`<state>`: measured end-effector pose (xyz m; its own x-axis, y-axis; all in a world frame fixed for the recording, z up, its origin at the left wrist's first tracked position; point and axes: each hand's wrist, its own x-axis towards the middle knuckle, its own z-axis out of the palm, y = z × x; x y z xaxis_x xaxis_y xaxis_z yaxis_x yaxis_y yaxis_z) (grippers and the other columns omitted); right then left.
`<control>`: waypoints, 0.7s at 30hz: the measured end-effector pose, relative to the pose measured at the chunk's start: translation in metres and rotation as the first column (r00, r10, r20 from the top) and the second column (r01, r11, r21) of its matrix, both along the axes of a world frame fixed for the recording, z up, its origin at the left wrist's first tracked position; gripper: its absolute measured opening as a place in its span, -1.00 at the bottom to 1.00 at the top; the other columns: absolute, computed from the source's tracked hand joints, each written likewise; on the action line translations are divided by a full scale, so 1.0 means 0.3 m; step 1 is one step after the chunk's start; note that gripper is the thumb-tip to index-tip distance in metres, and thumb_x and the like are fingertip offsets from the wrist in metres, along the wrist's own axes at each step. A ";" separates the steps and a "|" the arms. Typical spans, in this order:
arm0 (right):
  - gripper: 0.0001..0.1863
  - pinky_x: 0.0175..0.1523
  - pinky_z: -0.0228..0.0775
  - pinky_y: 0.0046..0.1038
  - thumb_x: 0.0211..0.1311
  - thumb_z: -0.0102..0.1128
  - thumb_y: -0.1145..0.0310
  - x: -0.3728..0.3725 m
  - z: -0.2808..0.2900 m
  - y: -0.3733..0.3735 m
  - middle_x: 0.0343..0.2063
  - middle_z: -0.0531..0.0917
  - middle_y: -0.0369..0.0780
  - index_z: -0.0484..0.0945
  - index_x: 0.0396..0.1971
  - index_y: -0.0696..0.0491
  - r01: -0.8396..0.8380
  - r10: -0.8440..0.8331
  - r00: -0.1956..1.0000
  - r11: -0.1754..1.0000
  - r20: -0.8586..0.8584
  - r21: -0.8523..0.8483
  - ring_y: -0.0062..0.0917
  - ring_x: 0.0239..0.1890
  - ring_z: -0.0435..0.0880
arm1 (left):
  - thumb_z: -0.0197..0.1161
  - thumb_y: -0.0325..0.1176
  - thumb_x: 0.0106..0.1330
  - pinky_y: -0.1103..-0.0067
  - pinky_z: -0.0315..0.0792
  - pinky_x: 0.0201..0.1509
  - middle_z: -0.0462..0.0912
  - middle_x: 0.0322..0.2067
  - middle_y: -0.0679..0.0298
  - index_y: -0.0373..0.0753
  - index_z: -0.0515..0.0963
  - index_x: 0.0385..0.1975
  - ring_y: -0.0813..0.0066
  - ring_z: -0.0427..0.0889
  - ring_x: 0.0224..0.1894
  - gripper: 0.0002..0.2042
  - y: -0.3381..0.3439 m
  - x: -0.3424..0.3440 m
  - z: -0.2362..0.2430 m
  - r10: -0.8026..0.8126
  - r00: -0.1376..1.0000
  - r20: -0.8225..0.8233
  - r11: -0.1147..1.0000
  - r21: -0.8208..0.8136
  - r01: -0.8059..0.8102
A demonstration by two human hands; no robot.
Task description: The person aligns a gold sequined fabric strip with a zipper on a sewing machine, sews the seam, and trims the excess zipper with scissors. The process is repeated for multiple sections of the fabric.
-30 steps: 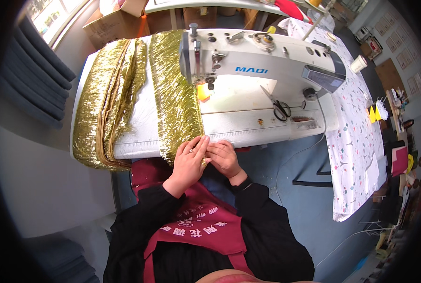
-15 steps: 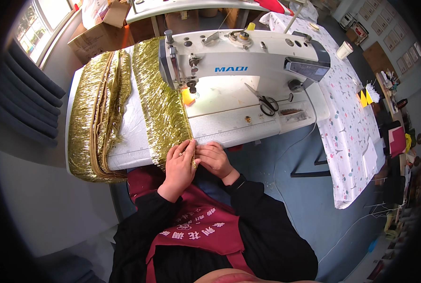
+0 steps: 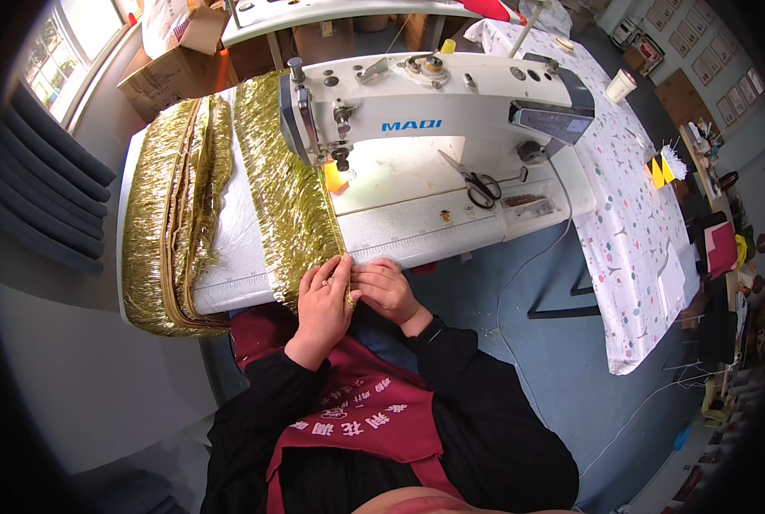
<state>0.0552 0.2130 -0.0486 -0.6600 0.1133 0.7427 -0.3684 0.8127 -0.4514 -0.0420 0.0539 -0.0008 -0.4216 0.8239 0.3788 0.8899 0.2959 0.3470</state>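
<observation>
A strip of gold tinsel fringe (image 3: pixel 284 171) runs from under the needle end of a white sewing machine (image 3: pixel 434 111) toward me, over the table's front edge. My left hand (image 3: pixel 324 300) lies on the strip's right-hand edge near that table edge, fingers closed on it. Close against it, my right hand (image 3: pixel 387 291) pinches the same edge from the right side. Both hands hold the bound edge, and the fold between their fingertips is mostly hidden. To the left, a folded stack of gold fringe (image 3: pixel 164 223) hangs over the table front.
Black-handled scissors (image 3: pixel 483 190) lie on the machine bed beneath the arm. An orange piece (image 3: pixel 337 178) sits by the needle. On the right stands a table with a patterned cloth (image 3: pixel 631 291), bearing a cup (image 3: pixel 621 86). A cardboard box (image 3: pixel 172 79) is at the back left.
The view has shifted slightly. Both hands keep their hold on the fringe edge with barely any movement, and the strip lies as before.
</observation>
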 end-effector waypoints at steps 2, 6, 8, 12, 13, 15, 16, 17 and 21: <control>-0.78 0.21 0.42 -0.30 0.26 0.39 0.35 -0.002 0.002 0.000 -0.05 0.77 -0.29 0.75 -0.12 0.03 0.000 0.000 1.000 1.000 -0.002 0.001 -0.47 0.11 0.72 | 0.23 -0.21 0.42 0.18 0.25 0.43 0.74 -0.01 0.04 -0.31 0.42 0.39 0.11 0.56 0.28 -0.43 0.001 0.002 0.003 0.000 0.999 0.038 1.000 0.014 0.000; -0.79 0.21 0.42 -0.30 0.25 0.40 0.35 -0.002 0.002 -0.001 -0.05 0.77 -0.29 0.74 -0.13 0.03 0.006 -0.006 1.000 1.000 -0.001 0.001 -0.47 0.11 0.72 | 0.22 -0.21 0.43 0.17 0.24 0.43 0.74 -0.01 0.03 -0.31 0.42 0.39 0.11 0.55 0.29 -0.43 0.003 0.004 0.005 -0.004 0.999 0.045 1.000 0.018 0.003; -0.78 0.21 0.43 -0.30 0.24 0.39 0.36 -0.003 0.001 -0.001 -0.05 0.77 -0.28 0.74 -0.13 0.03 0.003 -0.003 1.000 1.000 -0.008 0.006 -0.47 0.11 0.72 | 0.22 -0.21 0.43 0.17 0.24 0.43 0.74 -0.01 0.03 -0.31 0.42 0.39 0.12 0.55 0.29 -0.43 0.002 0.005 0.007 -0.001 0.999 0.052 1.000 0.014 0.000; -0.78 0.21 0.42 -0.30 0.23 0.39 0.37 -0.003 0.002 -0.001 -0.04 0.77 -0.28 0.74 -0.12 0.03 0.001 -0.001 1.000 1.000 -0.005 0.005 -0.47 0.11 0.72 | 0.22 -0.20 0.43 0.17 0.25 0.43 0.74 -0.01 0.03 -0.31 0.42 0.39 0.12 0.55 0.29 -0.43 0.001 0.004 0.006 -0.002 0.999 0.035 1.000 0.015 0.002; -0.77 0.22 0.42 -0.30 0.23 0.39 0.37 -0.003 0.002 -0.002 -0.04 0.77 -0.28 0.74 -0.12 0.03 0.003 -0.003 1.000 1.000 -0.007 0.008 -0.47 0.11 0.72 | 0.22 -0.20 0.43 0.17 0.25 0.43 0.74 0.00 0.03 -0.31 0.42 0.39 0.12 0.55 0.29 -0.43 0.001 0.004 0.006 -0.003 0.999 0.034 1.000 0.018 0.003; -0.77 0.22 0.42 -0.30 0.23 0.39 0.36 -0.002 0.002 -0.002 -0.04 0.77 -0.28 0.74 -0.12 0.03 0.013 -0.013 1.000 1.000 -0.005 0.011 -0.47 0.11 0.72 | 0.22 -0.20 0.43 0.17 0.25 0.43 0.74 0.00 0.03 -0.31 0.41 0.40 0.12 0.55 0.29 -0.43 0.002 0.005 0.004 -0.004 1.000 0.029 1.000 0.022 0.004; -0.77 0.22 0.42 -0.30 0.23 0.39 0.36 -0.002 0.002 -0.002 -0.04 0.77 -0.27 0.74 -0.12 0.04 0.009 -0.009 1.000 1.000 -0.012 0.014 -0.47 0.11 0.72 | 0.22 -0.20 0.43 0.17 0.25 0.43 0.74 0.00 0.03 -0.31 0.41 0.40 0.12 0.55 0.29 -0.42 0.002 0.005 0.004 -0.004 1.000 0.025 1.000 0.024 0.004; -0.77 0.22 0.42 -0.30 0.23 0.39 0.36 -0.003 0.002 -0.001 -0.04 0.77 -0.27 0.74 -0.12 0.04 0.008 -0.008 1.000 1.000 -0.012 0.014 -0.47 0.11 0.72 | 0.22 -0.20 0.43 0.17 0.25 0.43 0.74 0.00 0.03 -0.31 0.41 0.40 0.12 0.55 0.30 -0.42 0.002 0.006 0.003 -0.006 1.000 0.029 1.000 0.029 0.005; -0.76 0.21 0.43 -0.31 0.23 0.40 0.37 -0.004 0.002 -0.001 -0.03 0.77 -0.28 0.74 -0.11 0.04 0.009 -0.009 1.000 1.000 -0.007 0.006 -0.47 0.11 0.72 | 0.26 -0.19 0.40 0.19 0.26 0.42 0.73 0.02 0.07 -0.32 0.41 0.39 0.16 0.54 0.31 -0.41 0.002 0.003 0.003 -0.005 1.000 0.005 1.000 0.010 0.005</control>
